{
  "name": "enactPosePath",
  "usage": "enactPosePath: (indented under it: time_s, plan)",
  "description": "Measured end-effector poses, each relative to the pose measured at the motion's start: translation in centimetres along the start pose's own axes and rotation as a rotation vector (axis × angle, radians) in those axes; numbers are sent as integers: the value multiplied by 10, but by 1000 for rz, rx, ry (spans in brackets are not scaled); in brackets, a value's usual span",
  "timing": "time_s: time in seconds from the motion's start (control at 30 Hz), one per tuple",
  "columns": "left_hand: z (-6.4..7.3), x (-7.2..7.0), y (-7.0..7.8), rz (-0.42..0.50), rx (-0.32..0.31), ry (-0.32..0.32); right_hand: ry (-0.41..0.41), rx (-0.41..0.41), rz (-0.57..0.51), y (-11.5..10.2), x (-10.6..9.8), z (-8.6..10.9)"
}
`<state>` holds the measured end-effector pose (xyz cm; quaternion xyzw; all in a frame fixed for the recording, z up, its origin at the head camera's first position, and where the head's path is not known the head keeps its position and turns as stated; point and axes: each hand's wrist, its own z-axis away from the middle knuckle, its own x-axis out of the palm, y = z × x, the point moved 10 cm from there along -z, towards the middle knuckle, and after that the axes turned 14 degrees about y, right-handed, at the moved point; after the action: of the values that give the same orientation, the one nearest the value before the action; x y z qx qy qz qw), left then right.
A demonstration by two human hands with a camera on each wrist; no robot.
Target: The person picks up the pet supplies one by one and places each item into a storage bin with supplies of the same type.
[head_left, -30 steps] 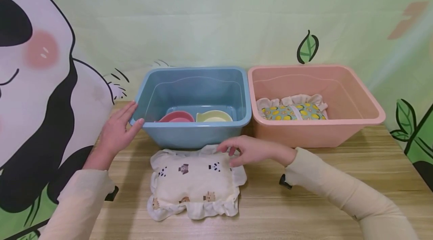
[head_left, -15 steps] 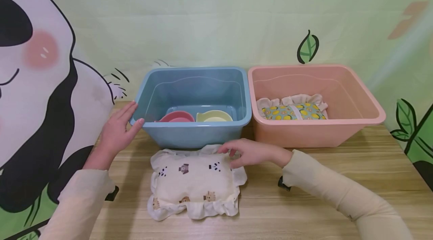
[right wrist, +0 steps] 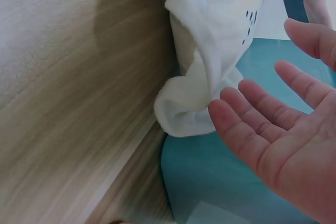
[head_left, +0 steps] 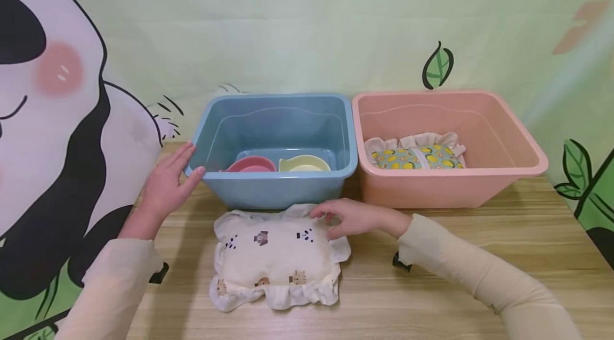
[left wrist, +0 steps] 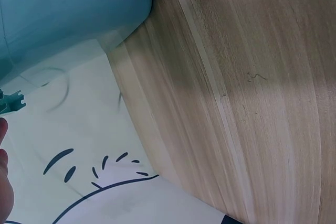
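Note:
A small cream pillow (head_left: 275, 262) with a ruffled edge and printed animal faces lies flat on the table in front of the blue bin (head_left: 288, 191). My right hand (head_left: 357, 217) is over the pillow's far right corner, fingers loosely bent and gripping nothing. In the right wrist view the fingertips (right wrist: 226, 114) come close to the white ruffle (right wrist: 184, 108); whether they touch it I cannot tell. At the blue bin's left side, my left hand (head_left: 168, 183) rests with extended fingers against the rim. Only a sliver of left-hand fingers (left wrist: 4, 182) shows in the left wrist view.
Inside the blue bin sit a red bowl (head_left: 251, 164) and a pale yellow bowl (head_left: 304, 163). The pink bin (head_left: 451, 188) stands right beside it, holding a lemon-print pillow (head_left: 414, 158). Behind both hangs a printed backdrop (head_left: 307, 36). Wood-grain table (head_left: 384, 308) extends in front.
My right hand has sunk very slightly toward the pillow, and its forearm has shifted a little left and down. The left hand, pillow and bins stay put.

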<state>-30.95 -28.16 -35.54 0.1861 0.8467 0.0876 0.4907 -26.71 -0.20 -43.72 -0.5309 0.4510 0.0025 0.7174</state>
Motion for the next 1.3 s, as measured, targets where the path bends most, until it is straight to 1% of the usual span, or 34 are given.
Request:
enactPosePath:
  time_s: [0.2,0.43,0.77,0.93,1.17,1.3]
  plan:
    - [0,1,-2,-4,-11,-13,17,-1,18,2,0,-1]
    - [0,2,-2,-10,-11,-12,33,-18,62,5,3,-2]
    - [1,1,0,-9,-15,-13,52,-17,76,12,8,-5]
    - [0,0,1,-7,-1,1,51,12,52,19,13,-5]
    - [0,-2,2,-3,-2,5,42,69,40,25,16,-5]
    - [0,-2,3,-3,-5,2,43,77,38,28,17,-5]
